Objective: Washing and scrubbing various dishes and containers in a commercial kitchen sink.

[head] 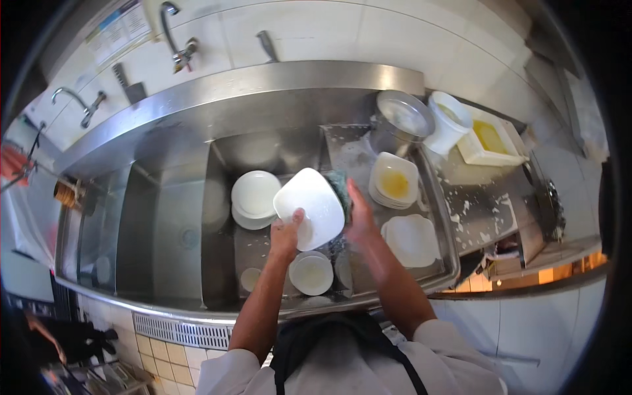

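Note:
Tilted above the sink basin, a white squarish plate is gripped at its lower left edge by my left hand, thumb on its face. My right hand holds a green scouring pad against the plate's right edge. Left of the plate stands a stack of round white plates in the basin. A round white dish lies below. On the drainboard at the right are stacked square dishes, the top one with yellow liquid in it, and white square plates.
A steel pot, a white bucket and a white tub with yellow liquid stand at the back right. Two taps are on the tiled wall. More basins extend left. A person in dark clothes is at the lower left.

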